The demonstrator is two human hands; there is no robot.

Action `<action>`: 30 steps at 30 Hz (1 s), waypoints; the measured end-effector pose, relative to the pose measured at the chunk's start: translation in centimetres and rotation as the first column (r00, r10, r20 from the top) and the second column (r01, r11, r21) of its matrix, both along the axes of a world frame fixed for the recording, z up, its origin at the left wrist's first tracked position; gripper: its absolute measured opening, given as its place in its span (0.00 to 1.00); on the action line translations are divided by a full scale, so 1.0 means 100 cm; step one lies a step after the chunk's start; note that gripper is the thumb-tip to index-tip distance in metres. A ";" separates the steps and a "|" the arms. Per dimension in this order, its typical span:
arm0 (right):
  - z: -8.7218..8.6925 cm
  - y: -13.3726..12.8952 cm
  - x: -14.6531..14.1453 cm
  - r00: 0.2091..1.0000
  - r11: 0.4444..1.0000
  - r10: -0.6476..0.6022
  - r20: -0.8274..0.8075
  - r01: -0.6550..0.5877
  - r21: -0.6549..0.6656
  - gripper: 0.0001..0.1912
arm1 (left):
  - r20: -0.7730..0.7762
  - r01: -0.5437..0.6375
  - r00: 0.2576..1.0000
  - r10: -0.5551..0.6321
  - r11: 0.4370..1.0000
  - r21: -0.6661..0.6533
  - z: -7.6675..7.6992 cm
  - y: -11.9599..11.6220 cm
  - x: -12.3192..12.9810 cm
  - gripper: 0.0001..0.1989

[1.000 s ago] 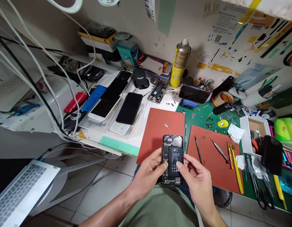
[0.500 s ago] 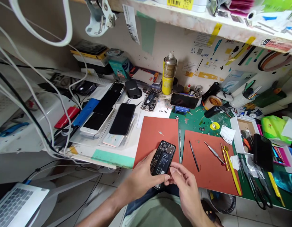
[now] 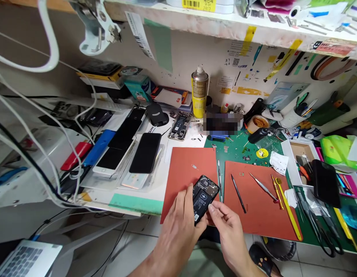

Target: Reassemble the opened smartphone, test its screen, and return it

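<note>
Left hand (image 3: 178, 221): fingers wrapped round the left side of the opened smartphone (image 3: 206, 192), holding it.
Right hand (image 3: 228, 227): fingers narrowed to a pinch at the phone's right edge; from my remote post I cannot tell whether they grip the frame or a small part.
Opened smartphone: tilted, battery (image 3: 200, 205) exposed, over the near part of the left brown mat (image 3: 181, 159).
Step in hand: fine fingertip work at the frame's edge, in my judgement.
Next move: I judge it calls for a steady left hold and light right pressure, sparing the battery.
Black spudger (image 3: 238, 193): unheld, on the right brown mat (image 3: 266, 221).
Eject pin (image 3: 195, 167): on the left mat, beyond the phone.
Second opened phone (image 3: 180, 126): farther back, near the spray can (image 3: 199, 92).
</note>
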State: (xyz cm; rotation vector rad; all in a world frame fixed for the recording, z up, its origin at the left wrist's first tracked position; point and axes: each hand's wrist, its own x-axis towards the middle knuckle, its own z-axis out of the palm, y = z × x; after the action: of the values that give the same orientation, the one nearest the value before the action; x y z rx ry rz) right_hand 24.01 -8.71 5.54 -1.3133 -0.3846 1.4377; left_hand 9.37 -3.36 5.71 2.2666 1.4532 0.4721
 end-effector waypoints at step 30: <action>0.004 0.002 0.003 0.999 1.000 0.010 0.039 -0.010 0.011 0.26 | 0.024 -0.002 1.000 0.001 1.000 0.031 -0.001 -0.007 -0.001 0.48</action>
State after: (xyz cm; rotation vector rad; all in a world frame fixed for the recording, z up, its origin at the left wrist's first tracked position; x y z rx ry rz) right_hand 24.26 -8.54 5.98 -1.3333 -0.4249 1.4178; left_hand 9.26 -4.03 5.59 2.2765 1.4455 0.5234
